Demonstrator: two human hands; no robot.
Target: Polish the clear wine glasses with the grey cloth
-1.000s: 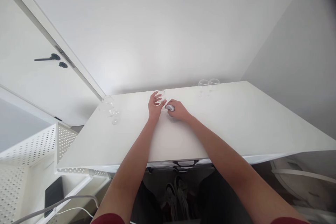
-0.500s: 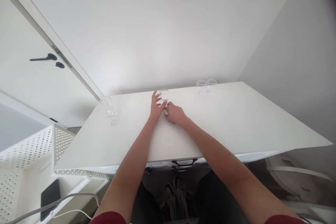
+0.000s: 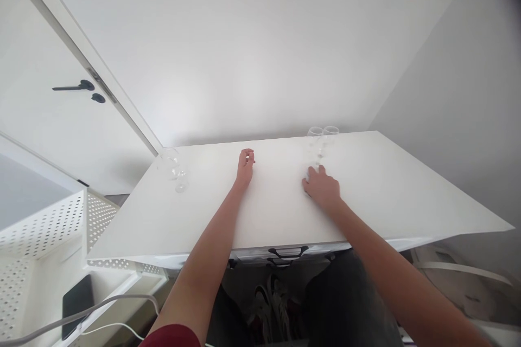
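My left hand (image 3: 245, 168) rests over the middle of the white cabinet top, its fingers loosely bent and apart, with nothing in it. To the right, my right hand (image 3: 323, 187) is closed low at the foot of a clear stemmed glass, whose outline overlaps the glasses behind and is hard to make out. Just beyond its fingers, near the wall, a clear wine glass (image 3: 315, 132) and another wine glass (image 3: 331, 130) stand upright side by side. At the far left, a larger clear glass (image 3: 169, 162) appears tilted or lying, with its foot toward me.
The white cabinet top (image 3: 277, 211) runs against the wall and has dark drawer handles (image 3: 288, 252) below its front edge. On the left are a door with a black handle (image 3: 73, 87), a perforated white shelf (image 3: 100, 217), a dark flat device (image 3: 77, 301) and a grey cable (image 3: 118, 298).
The stemmed glass between my hands has gone from the middle; my right hand has moved right with it to the two wine glasses. My left hand has let go and stayed near the middle.
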